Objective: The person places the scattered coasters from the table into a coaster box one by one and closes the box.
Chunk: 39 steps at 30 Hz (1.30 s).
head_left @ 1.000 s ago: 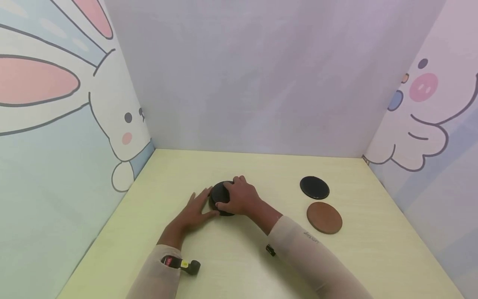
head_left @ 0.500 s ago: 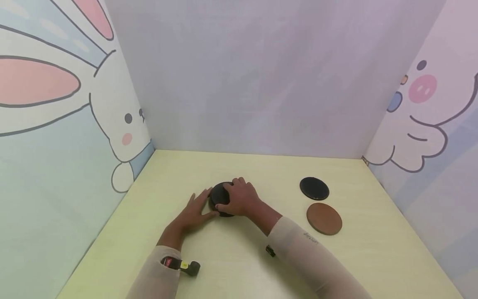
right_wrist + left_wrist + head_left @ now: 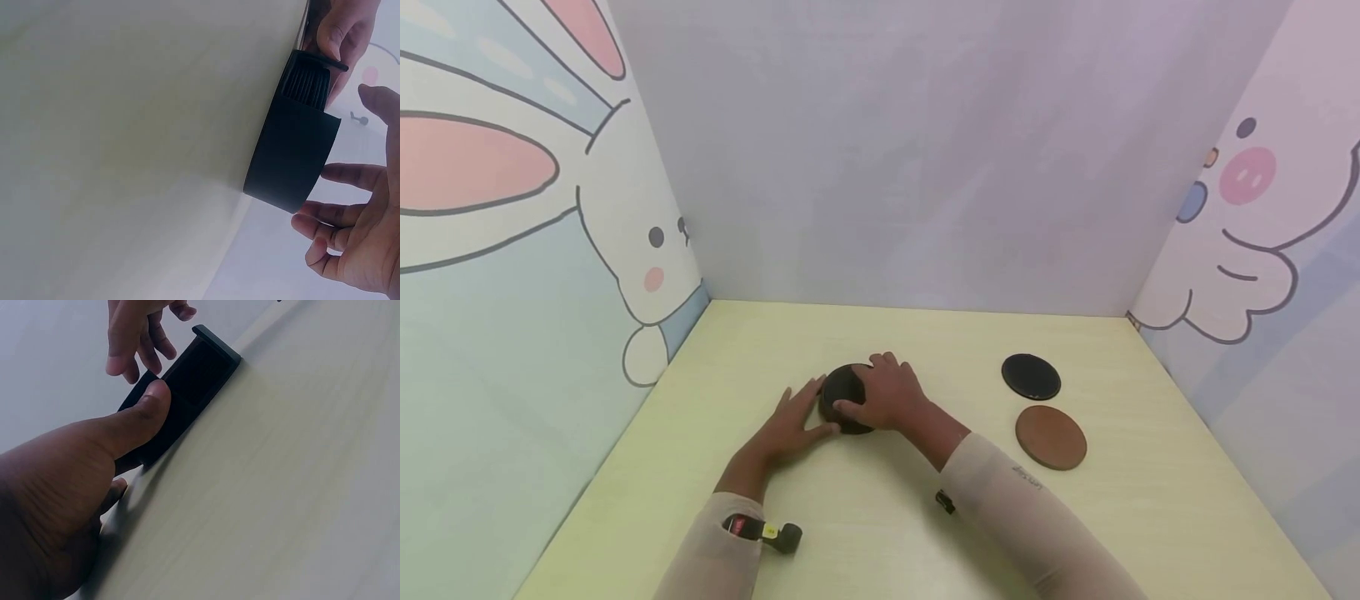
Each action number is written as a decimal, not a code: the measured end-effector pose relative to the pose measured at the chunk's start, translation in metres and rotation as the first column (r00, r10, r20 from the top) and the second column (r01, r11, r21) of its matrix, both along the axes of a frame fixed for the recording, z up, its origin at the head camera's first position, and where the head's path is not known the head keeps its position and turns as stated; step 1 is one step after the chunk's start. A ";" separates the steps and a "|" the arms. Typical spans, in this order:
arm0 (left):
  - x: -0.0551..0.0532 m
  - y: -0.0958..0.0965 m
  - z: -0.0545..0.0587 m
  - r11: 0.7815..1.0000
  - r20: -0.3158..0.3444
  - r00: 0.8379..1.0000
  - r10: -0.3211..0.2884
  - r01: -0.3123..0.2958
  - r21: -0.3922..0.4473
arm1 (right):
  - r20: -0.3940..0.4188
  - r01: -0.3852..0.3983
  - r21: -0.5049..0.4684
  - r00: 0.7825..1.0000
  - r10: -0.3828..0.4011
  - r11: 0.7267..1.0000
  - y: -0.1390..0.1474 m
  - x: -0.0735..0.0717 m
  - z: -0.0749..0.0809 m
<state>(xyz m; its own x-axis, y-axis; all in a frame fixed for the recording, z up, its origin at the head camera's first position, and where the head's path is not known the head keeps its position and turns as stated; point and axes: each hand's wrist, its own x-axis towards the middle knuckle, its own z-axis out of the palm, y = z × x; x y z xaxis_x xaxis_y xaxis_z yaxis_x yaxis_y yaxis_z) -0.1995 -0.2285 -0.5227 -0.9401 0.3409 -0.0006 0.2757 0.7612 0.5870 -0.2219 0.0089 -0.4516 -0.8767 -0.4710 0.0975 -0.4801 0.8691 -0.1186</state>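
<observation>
A round black coaster holder (image 3: 842, 390) stands on the table, left of the middle in the head view. My left hand (image 3: 784, 429) holds its left side, thumb on the near wall (image 3: 181, 406) and fingers round the back. In the right wrist view, a gap in the holder's wall shows a stack of thin dark discs (image 3: 306, 81) inside. Over its right side hovers my right hand (image 3: 891, 395), fingers loosely bent and thumb apart from the holder. Some right fingertips (image 3: 331, 172) are at or close to the wall; contact is hard to tell.
On the right of the pale table (image 3: 865, 533) lie a black round coaster (image 3: 1032, 377) and, nearer, a brown one (image 3: 1051, 437). Printed walls close in the left and right sides, and a plain grey wall (image 3: 910, 167) stands behind.
My right hand has shifted slightly right, its fingers loosening from the coaster holder. The left hand and both loose coasters stay where they were.
</observation>
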 end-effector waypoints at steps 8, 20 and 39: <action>0.001 0.001 -0.001 1.000 0.018 1.000 0.006 -0.006 0.003 | 0.035 0.037 -0.047 0.999 -0.035 0.998 0.010 -0.004 0.003; 0.000 0.000 0.003 1.000 0.004 1.000 -0.005 0.005 0.009 | 0.058 0.097 -0.051 0.994 -0.094 0.994 0.031 -0.016 0.010; -0.002 -0.002 0.000 0.999 -0.006 1.000 -0.030 0.030 0.036 | 0.045 0.202 -0.019 0.979 -0.201 0.979 0.089 -0.040 0.019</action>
